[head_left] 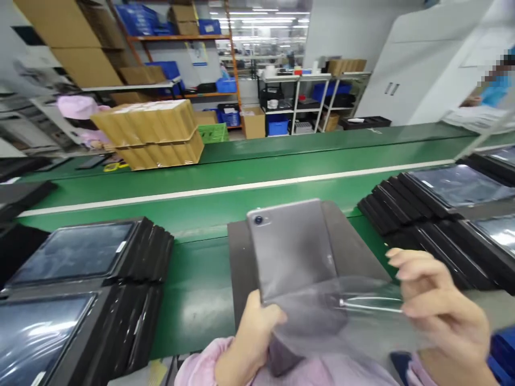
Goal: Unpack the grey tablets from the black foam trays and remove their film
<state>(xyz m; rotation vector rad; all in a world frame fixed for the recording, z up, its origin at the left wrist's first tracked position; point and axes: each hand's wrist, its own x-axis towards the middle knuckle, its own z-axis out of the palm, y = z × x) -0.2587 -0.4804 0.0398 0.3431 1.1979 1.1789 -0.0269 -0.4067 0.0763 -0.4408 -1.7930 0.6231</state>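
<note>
A grey tablet (292, 244) is tilted up before me, its back and single camera facing me. My left hand (257, 327) grips its lower left edge, thumb on the back. Across the tablet's lower part lies a clear plastic film (362, 316), stretching off to the right. My right hand (442, 305) pinches the film's right side between thumb and fingers. Behind the tablet a dark grey mat (356, 241) rests on the green bench. Where the film ends below the tablet I cannot make out.
Black trays holding tablets are stacked at left (80, 252) and at right (454, 187). A green conveyor belt (241, 203) runs across behind the mat. Beyond it stand a cardboard divider box (156, 128) and a person in a pink cap (80, 115).
</note>
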